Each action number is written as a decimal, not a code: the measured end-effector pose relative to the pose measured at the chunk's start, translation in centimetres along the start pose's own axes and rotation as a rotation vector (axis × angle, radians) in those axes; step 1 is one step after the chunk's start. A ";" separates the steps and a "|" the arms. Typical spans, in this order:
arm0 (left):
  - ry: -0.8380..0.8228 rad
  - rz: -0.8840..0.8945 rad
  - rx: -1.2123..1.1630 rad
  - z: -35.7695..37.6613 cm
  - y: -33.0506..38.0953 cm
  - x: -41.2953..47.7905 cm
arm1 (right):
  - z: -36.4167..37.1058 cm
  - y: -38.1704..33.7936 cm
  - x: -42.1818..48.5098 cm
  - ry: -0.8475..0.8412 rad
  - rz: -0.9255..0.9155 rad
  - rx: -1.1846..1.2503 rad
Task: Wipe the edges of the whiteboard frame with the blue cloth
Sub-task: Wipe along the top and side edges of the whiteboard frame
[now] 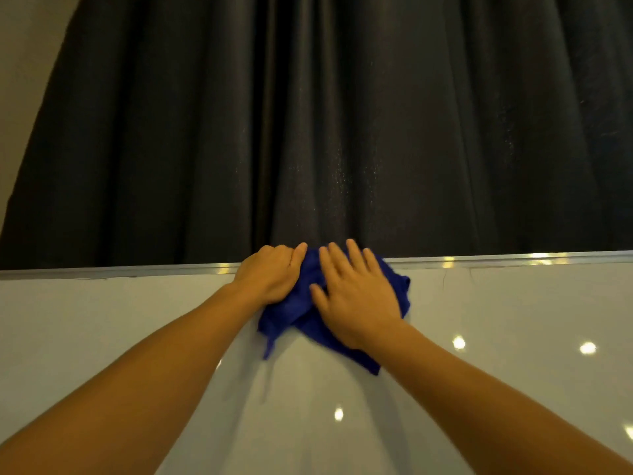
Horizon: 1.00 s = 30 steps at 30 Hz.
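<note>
Soft, light blue cloth (308, 303) bunched over whiteboard frame (513, 258) top edge; left hand (270, 277) fingers clamped on it, right hand (356, 296) fingers spread flat pressing it.

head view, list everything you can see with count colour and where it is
crumpled blue cloth: 1, deep blue, pressed against the top of the board under both hands, its upper part over the frame edge
glossy white whiteboard: 1, white-grey with small light reflections, fills the lower half of the view
silver metal frame edge: 1, silver, runs along the top of the whiteboard, left to right
dark pleated curtain: 1, charcoal, hangs behind and above the board
beige wall: 1 patch, beige, upper left corner
left hand: 1, curled, gripping the cloth at the frame
right hand: 1, fingers spread flat, pressing on the cloth
</note>
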<state>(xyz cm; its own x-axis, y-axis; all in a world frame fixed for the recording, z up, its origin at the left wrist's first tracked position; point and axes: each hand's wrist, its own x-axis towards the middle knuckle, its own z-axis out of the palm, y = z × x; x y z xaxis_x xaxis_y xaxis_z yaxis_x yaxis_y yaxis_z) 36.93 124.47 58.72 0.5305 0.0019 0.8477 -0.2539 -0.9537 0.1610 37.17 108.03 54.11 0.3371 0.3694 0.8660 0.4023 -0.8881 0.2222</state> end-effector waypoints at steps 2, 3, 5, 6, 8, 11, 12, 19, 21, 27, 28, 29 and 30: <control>-0.022 -0.018 0.099 0.7 -0.2 0.4 | -0.4 3.0 -0.3 -0.008 0.087 -0.064; -0.004 -0.021 0.119 1.2 -0.3 0.5 | -0.8 4.5 -0.7 -0.005 0.167 -0.072; 0.081 -0.023 0.128 1.9 -0.2 0.8 | -1.3 6.1 -1.2 -0.004 0.338 -0.106; 0.138 -0.020 0.129 2.2 -0.2 0.9 | -1.3 5.5 -1.3 -0.010 0.396 -0.144; 0.219 -0.016 0.159 2.3 -0.1 0.8 | -0.4 2.4 -1.1 0.009 0.378 -0.148; 0.201 -0.040 0.168 2.3 -0.6 0.9 | 1.0 -1.4 -0.9 0.016 0.175 -0.024; 0.206 -0.034 0.159 2.3 -0.9 0.9 | 0.8 -0.9 -0.9 0.004 0.141 -0.019; 0.269 0.115 0.083 3.0 -0.4 0.4 | -2.8 12.6 -3.8 -0.033 0.567 -0.121; 0.275 0.136 0.102 3.1 -0.1 0.4 | -2.3 10.7 -2.8 -0.034 0.645 -0.068; 0.193 0.150 0.202 3.4 -1.0 -0.6 | 0.3 3.6 -2.6 -0.030 0.342 -0.108; 0.197 0.153 0.162 3.4 -1.6 -0.8 | -0.2 5.4 -3.1 -0.017 0.348 -0.126; 0.197 0.151 0.134 3.4 -1.9 -1.0 | -0.9 7.8 -3.8 -0.011 0.402 -0.143; 0.195 0.150 0.124 3.5 -1.9 -1.0 | -1.7 10.3 -4.6 -0.031 0.504 -0.148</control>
<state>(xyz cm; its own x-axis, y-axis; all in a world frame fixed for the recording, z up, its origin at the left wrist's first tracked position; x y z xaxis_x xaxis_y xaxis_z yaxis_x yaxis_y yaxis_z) 39.70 125.23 55.76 0.3261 -0.0957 0.9405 -0.2104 -0.9773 -0.0265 38.32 96.78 53.20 0.4835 -0.1077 0.8687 0.0602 -0.9859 -0.1558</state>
